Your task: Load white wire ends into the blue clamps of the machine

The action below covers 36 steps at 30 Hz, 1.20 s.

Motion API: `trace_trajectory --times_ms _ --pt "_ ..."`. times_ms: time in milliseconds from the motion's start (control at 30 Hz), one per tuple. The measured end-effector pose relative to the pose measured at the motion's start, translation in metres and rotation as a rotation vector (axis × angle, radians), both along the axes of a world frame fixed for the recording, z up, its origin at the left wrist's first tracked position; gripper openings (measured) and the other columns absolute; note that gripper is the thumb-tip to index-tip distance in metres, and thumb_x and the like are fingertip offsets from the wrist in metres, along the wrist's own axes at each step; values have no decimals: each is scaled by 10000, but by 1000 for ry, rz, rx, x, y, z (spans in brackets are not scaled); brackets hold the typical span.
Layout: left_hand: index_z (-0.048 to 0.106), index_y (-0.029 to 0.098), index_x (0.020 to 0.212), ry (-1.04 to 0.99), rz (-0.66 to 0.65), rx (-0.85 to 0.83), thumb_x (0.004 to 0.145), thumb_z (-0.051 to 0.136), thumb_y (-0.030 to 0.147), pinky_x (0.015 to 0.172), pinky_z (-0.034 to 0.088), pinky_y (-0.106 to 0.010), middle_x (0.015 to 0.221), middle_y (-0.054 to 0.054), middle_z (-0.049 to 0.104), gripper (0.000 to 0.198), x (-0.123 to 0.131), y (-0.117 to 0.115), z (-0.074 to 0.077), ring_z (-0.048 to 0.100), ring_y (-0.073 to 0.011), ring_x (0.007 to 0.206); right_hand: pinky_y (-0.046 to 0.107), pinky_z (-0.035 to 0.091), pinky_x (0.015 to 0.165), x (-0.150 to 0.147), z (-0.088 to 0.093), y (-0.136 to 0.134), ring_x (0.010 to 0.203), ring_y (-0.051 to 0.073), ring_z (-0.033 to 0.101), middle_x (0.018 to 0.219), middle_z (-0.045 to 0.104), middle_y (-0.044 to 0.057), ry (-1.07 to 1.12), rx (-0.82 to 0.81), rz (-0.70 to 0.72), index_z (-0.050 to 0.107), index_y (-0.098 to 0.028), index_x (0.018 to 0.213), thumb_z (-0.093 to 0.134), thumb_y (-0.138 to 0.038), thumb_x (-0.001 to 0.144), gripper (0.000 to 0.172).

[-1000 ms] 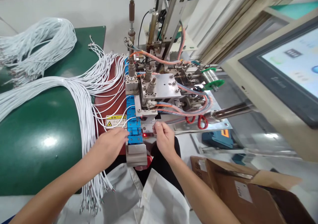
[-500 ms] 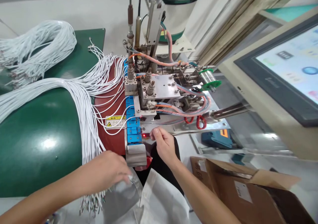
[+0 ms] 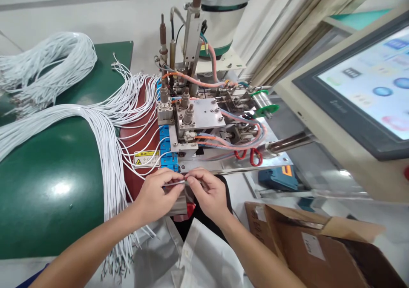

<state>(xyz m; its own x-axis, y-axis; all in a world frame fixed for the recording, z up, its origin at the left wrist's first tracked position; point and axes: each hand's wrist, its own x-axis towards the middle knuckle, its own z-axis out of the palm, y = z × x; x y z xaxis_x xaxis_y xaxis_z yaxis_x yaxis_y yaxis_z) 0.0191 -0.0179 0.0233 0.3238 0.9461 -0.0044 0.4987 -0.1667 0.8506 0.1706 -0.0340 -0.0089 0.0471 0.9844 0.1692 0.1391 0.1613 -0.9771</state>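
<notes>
My left hand (image 3: pixel 159 196) pinches a thin white cable (image 3: pixel 174 183) near its end, just in front of the row of blue clamps (image 3: pixel 168 161). My right hand (image 3: pixel 208 193) meets it there, thumb and fingers closed on the cable's tip, which the fingertips mostly hide. Several white cables run from a thick bundle (image 3: pixel 110 168) across the red-brown plate (image 3: pixel 137 133) into the blue clamps. The bundle's loose ends hang past the front edge of the green table (image 3: pixel 47 220), left of my forearm.
Behind the clamps stands a machine with a metal block (image 3: pixel 204 113), hoses and a wire spool (image 3: pixel 263 102). A touchscreen (image 3: pixel 367 83) juts in at right. Below it are an open cardboard box (image 3: pixel 306 245) and a blue case (image 3: pixel 277 178). Another cable bundle (image 3: pixel 64 62) lies at back left.
My left hand has come up and right from the hanging cable ends, bringing a white cable to my right hand. The fingertips of both hands now meet in front of the clamps.
</notes>
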Motion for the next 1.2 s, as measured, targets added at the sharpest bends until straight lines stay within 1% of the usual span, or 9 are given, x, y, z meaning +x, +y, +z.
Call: trace_trajectory --times_ms 200,400,500,567,667,833,1000,1100,1200 --pt "671 182 828 12 -16 92 793 562 207 690 494 -233 788 -28 659 118 -3 2 -3 610 -130 740 253 441 609 -5 3 5 640 132 544 690 575 13 -67 50 13 567 -190 718 500 -202 800 106" --pt "648 155 930 198 -36 518 799 571 225 717 497 -251 810 -52 683 167 -6 -4 -14 621 -142 737 239 429 564 -10 -2 5 586 116 506 657 560 0 50 -135 -45 578 -182 714 524 -272 795 132" --pt "654 175 918 258 -21 588 821 527 185 731 500 -274 814 -46 693 160 -7 -5 -15 628 -149 742 242 444 581 -11 -2 5 598 119 524 663 590 5 151 -200 -46 613 -178 718 540 -298 782 154" --pt "664 193 887 206 36 500 821 523 190 726 509 -272 813 -34 701 155 -7 -5 -14 636 -148 739 248 458 587 -11 -2 6 611 122 546 703 624 13 268 -254 -41 642 -187 789 538 -310 778 161" --pt "675 208 840 40 125 239 805 547 233 684 524 -245 797 -15 706 135 -5 -4 -12 644 -138 706 258 474 610 -12 -2 8 649 129 572 763 644 17 373 -276 -3 653 -203 799 594 -285 730 122" --pt "671 176 880 -136 198 -60 794 547 268 631 531 -239 750 -23 700 177 -2 -4 -15 644 -138 643 255 469 598 -14 -2 10 643 131 563 693 591 8 275 -180 -35 628 -194 671 625 -239 700 54" --pt "650 177 966 -58 193 -43 785 554 271 626 525 -244 746 -21 700 225 -2 -5 -18 637 -136 628 247 435 572 -20 -3 6 604 120 520 640 553 -3 139 -133 -144 607 -181 633 610 -230 716 97" --pt "667 188 886 -12 176 20 784 556 268 674 518 -255 799 -23 701 171 -2 -5 -16 637 -139 674 242 437 572 -25 -4 3 585 112 517 627 563 -11 239 -208 -168 598 -176 633 605 -237 720 107" --pt "663 171 815 -92 220 -35 791 545 269 659 519 -248 737 -20 690 155 -1 -5 -15 629 -133 651 244 452 575 -29 -4 2 567 109 527 604 576 -15 387 -272 -132 588 -175 634 594 -249 733 124"
